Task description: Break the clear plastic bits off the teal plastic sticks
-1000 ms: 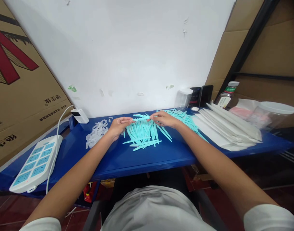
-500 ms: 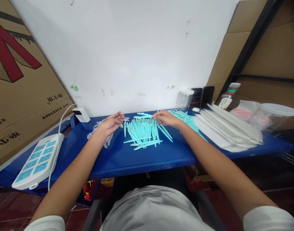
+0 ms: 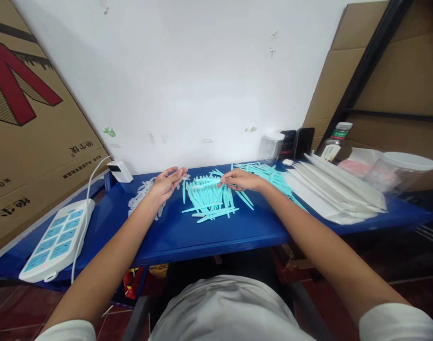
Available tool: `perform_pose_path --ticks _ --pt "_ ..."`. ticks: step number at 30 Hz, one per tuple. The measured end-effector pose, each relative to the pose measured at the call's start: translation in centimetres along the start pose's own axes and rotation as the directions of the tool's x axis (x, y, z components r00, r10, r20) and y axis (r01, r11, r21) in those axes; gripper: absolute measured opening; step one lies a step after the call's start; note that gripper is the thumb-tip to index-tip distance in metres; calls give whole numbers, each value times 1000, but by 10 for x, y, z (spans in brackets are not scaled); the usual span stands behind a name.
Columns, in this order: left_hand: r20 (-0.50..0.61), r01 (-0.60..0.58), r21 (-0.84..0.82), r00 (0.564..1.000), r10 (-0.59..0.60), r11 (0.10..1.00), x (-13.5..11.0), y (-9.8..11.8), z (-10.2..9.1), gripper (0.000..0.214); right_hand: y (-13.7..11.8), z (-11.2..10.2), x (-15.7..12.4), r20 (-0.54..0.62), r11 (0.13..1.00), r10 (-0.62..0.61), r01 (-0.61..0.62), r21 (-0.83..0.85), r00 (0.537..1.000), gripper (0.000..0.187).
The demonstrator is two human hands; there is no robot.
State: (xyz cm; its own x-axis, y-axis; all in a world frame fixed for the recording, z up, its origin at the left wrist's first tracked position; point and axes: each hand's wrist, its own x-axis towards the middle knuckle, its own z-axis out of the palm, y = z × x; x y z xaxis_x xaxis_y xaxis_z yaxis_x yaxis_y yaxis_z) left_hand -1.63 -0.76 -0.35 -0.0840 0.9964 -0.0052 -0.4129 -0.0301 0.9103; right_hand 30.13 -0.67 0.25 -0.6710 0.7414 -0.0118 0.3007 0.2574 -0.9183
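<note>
A heap of thin turquoise plastic sticks [image 3: 209,201] lies in the middle of the blue table [image 3: 202,237]. My right hand [image 3: 239,180] rests on the heap's upper right part, fingers pinched on one turquoise stick [image 3: 206,182] that points left. My left hand [image 3: 166,183] hovers at the heap's left edge, fingers spread and holding nothing. Under and left of that hand lies a small heap of clear plastic pieces [image 3: 141,196]. More turquoise sticks [image 3: 269,173] spread behind my right wrist.
A white power strip [image 3: 56,239] with its cable and a white charger [image 3: 119,171] sit at the left. White flat packets [image 3: 339,192] are stacked at the right, with clear jars [image 3: 397,173], a bottle [image 3: 332,142] and dark phones [image 3: 297,141] behind. Cardboard boxes [image 3: 28,137] flank the table.
One second ago both hands held one stick between them. My left hand let go, swung left over the clear pieces and opened. My right hand kept its stick and shifted slightly down.
</note>
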Motion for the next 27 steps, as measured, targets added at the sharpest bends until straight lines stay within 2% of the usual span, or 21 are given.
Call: perform_pose_path --ticks 2,6,10,12,14,16,17,18,19,20,21,22,23,24,25,27 --pt "-22 8 -11 1000 -9 1000 3 -4 -1 29 -1 0 0 -5 1000 3 -3 -1 1000 44" --pt "-132 67 -59 988 -74 996 7 -6 -3 29 -3 0 -2 -24 1000 -7 7 18 1000 41" --pt "-218 210 -104 949 -228 972 11 -3 -6 34 -3 0 -1 -9 1000 -1 1 12 1000 41" --pt "-258 229 -99 934 -248 968 12 -2 -8 38 -3 0 -1 -4 1000 9 -9 5 1000 41" --pt "-272 193 -41 942 -197 980 12 -1 -10 41 -4 1 -2 -14 1000 11 -11 0 1000 40" --pt "-257 90 108 964 -59 990 11 3 -11 37 -6 1 -3 -28 1000 10 -10 -3 1000 39" --pt "-231 19 236 972 37 971 11 6 -13 33 -6 1 -4 -32 1000 8 -8 -3 999 40" --pt "-182 -57 400 973 140 915 11 11 -16 28 -7 0 -4 -35 1000 6 -6 -3 999 40" --pt "-114 -124 571 967 228 811 10 16 -19 24 -7 0 -5 -36 1000 4 -4 -2 999 40" --pt "-26 -170 746 959 284 643 10 21 -23 22 -7 0 -5 -36 1000 3 -3 -1 999 40" --pt "77 -208 868 954 290 451 10 26 -28 23 -6 -1 -5 -35 1000 3 -3 1 999 40" --pt "130 -206 938 955 267 280 11 31 -33 27 -5 -1 -4 -32 1000 3 -3 2 999 41" --pt "155 -189 970 966 208 155 11 33 -37 31 -4 -2 -4 -29 1000 5 -5 2 1000 41" --pt "171 -180 981 978 122 66 11 34 -40 34 -4 -2 -3 -26 1000 9 -9 1 1000 41" --pt "168 -169 986 984 57 -2 12 34 -42 36 -3 -2 -3 -24 1000 12 -12 0 1000 41" --pt "157 -160 984 987 -40 -73 11 29 -41 40 -2 -2 -2 -23 1000 18 -18 -6 1000 41"
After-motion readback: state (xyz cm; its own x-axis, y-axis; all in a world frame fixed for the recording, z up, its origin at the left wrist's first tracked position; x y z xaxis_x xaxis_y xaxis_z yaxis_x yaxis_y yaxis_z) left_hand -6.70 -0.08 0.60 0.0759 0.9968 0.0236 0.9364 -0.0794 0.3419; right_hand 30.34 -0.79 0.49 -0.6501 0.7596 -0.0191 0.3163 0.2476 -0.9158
